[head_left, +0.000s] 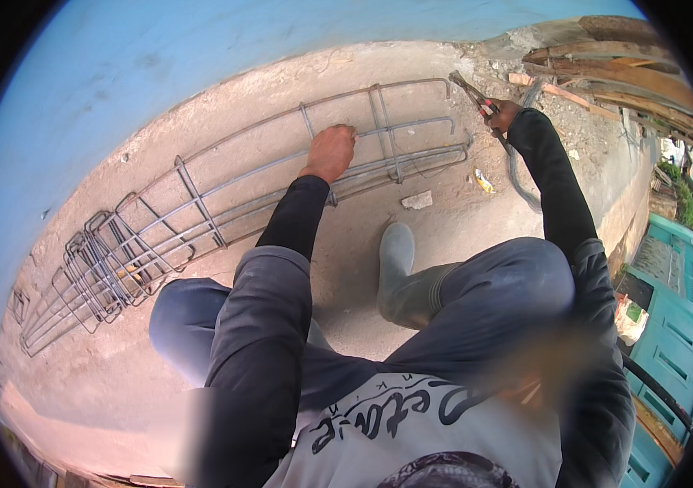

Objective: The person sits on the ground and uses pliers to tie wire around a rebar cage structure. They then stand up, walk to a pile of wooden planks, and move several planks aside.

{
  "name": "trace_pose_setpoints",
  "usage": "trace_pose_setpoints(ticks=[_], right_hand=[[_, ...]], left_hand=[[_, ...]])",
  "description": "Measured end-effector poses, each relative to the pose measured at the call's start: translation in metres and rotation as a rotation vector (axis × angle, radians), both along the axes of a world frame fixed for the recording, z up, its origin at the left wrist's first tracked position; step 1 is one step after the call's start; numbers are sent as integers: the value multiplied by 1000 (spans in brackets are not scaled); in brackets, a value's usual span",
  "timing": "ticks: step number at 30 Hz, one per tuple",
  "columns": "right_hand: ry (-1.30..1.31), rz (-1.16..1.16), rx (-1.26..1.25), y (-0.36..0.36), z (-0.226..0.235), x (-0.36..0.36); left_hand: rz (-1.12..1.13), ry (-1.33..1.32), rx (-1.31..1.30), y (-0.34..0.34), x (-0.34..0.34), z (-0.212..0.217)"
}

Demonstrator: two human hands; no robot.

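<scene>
A long rebar cage (200, 195) of thin steel bars lies on the ground in front of me, running from the lower left to the upper right. Several stirrups (90, 260) are bunched near its left end, while others stand spaced along the bars. My left hand (332, 152) is closed in a fist over the cage, where a stirrup crosses a bar; what its fingers hold is hidden. Beyond the cage's right end, my right hand (504, 115) grips pincers (473, 93) with red on the handles, jaws pointing up and left. Beside that hand runs a bundle of tie wire (515, 172).
A blue wall (159, 65) rises along the far side. Wooden planks (623, 61) are piled at the upper right. A broken piece of masonry (417, 200) and a yellow wrapper (484, 180) lie near my boot (397, 252). Turquoise panels (679, 325) stand at right.
</scene>
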State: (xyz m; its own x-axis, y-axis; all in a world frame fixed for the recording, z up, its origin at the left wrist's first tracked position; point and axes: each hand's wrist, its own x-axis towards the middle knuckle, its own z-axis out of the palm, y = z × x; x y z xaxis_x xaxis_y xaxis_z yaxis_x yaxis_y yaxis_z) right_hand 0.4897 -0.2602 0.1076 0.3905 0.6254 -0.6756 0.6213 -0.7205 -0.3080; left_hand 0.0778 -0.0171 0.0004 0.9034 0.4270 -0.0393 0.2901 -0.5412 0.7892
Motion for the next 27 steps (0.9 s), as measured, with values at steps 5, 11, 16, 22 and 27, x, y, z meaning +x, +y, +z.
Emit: trace_pose_setpoints(ticks=[5,11,16,22,27], right_hand=[[69,-256,-131,37,10,-43],[-98,45,-16,35,24,-71],[-109,44,-208,64,36,-96],[-148,316,-234,76,26,-114],[-350,506,-173,78,21,-137]], left_hand=[[58,68,9,9,-19,-3],[34,104,-39,7,-10,-3],[11,141,-56,9,-11,0],[20,80,-45,6,-12,-4],[-1,89,-44,6,-11,-5]])
